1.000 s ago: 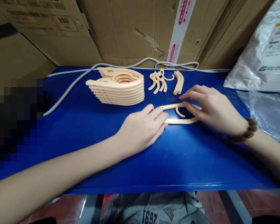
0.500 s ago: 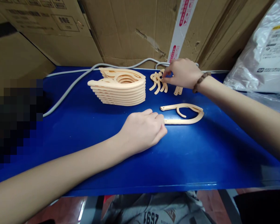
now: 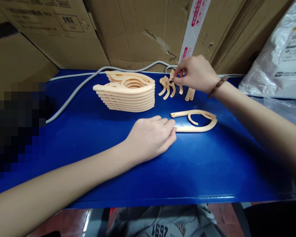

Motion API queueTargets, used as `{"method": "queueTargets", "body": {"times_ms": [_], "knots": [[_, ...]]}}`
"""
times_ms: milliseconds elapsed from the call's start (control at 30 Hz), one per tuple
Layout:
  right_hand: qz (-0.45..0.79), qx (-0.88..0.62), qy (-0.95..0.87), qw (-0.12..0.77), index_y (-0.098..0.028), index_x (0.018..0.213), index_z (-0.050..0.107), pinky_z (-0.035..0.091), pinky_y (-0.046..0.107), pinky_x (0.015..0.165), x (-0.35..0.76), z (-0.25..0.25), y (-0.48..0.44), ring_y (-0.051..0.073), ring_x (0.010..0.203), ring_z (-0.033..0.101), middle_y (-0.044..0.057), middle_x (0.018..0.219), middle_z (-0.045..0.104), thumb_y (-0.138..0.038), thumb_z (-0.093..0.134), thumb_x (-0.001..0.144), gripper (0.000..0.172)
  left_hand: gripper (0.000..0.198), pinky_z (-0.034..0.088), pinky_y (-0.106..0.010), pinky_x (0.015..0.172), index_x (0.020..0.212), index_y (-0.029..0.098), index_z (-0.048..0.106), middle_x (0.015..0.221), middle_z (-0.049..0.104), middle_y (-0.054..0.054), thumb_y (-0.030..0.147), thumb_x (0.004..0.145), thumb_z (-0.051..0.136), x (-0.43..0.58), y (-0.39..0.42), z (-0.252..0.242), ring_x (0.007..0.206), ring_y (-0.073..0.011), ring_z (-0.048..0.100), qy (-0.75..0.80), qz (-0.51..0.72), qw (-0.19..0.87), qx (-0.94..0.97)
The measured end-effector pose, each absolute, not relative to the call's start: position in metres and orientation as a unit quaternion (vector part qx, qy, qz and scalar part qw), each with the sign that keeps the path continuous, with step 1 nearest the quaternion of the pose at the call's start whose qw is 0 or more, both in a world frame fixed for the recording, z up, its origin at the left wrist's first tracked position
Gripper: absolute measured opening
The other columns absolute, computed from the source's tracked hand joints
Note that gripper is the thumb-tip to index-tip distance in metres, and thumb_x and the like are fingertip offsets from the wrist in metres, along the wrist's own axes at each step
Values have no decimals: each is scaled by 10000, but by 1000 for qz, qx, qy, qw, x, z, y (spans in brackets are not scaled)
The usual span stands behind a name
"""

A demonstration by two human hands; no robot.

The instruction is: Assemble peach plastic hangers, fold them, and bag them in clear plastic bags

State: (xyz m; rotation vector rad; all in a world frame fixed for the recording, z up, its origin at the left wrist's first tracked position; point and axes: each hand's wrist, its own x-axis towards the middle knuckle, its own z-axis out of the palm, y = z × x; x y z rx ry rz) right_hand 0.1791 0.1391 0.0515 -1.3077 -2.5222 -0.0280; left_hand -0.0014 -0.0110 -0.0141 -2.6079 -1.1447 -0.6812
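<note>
My left hand (image 3: 153, 136) is closed on the near arm's end of a cream plastic folding hanger (image 3: 197, 129), which lies folded on the blue table. The hanger's other arm and its curved inner piece show behind. Beyond it, my right hand (image 3: 196, 74) pinches a small cream hook piece (image 3: 172, 74) at a little pile of curved hook pieces (image 3: 164, 86). The fingers partly cover that piece. Two short straight cream pieces (image 3: 189, 94) lie below my right hand. Left of the pile stands a neat stack of folded cream hangers (image 3: 128, 95).
Cardboard boxes (image 3: 128, 33) form a wall along the back of the blue table (image 3: 101, 177). A grey cable (image 3: 71, 102) curves across the table's back left. At the back right is a plastic-wrapped white package (image 3: 281, 62).
My right hand has risen slightly and shifted a little right, lifting a hook piece at the pile. My left hand stays on the folding hanger.
</note>
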Motion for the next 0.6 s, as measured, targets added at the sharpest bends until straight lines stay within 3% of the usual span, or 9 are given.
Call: {"method": "queueTargets", "body": {"times_ms": [100,233,333,467,600], "knots": [[93,-453,-852,246,-130,902,763,463,310,826,188,57,119,170,857,621,78,918,734,-336,632,881,245,288,225,-306,508,761,169,636,630,631,2,216,996,478,-2,-12,-11,589,-146,582,-375,-261,57,-888],[281,-428,-793,332,-195,850,730,526,304,763,202,55,68,165,813,665,31,881,742,-403,677,890,219,359,307,-273,558,773,182,622,643,592,34,290,1049,420,-2,-16,-6,573,-103,540,-378,-317,-99,-864],[434,-419,-710,363,-202,845,744,548,302,786,208,47,28,159,818,683,11,884,747,-284,742,850,82,329,352,-255,609,850,190,620,703,611,47,351,1063,428,-1,-19,-3,648,-101,571,-421,-336,-163,-827],[482,-391,-699,354,-215,892,777,549,287,743,206,35,-5,167,816,683,14,844,725,-286,766,853,81,276,400,-250,691,1000,201,629,886,665,28,430,1057,485,1,-23,-1,818,-126,604,-426,-375,-195,-800],[464,-372,-689,415,-220,916,777,510,262,667,203,26,-15,131,697,606,-6,709,635,-350,797,855,145,271,438,-243,776,997,195,623,982,654,17,436,1053,510,3,-24,1,900,-130,597,-404,-376,-337,-763]]}}
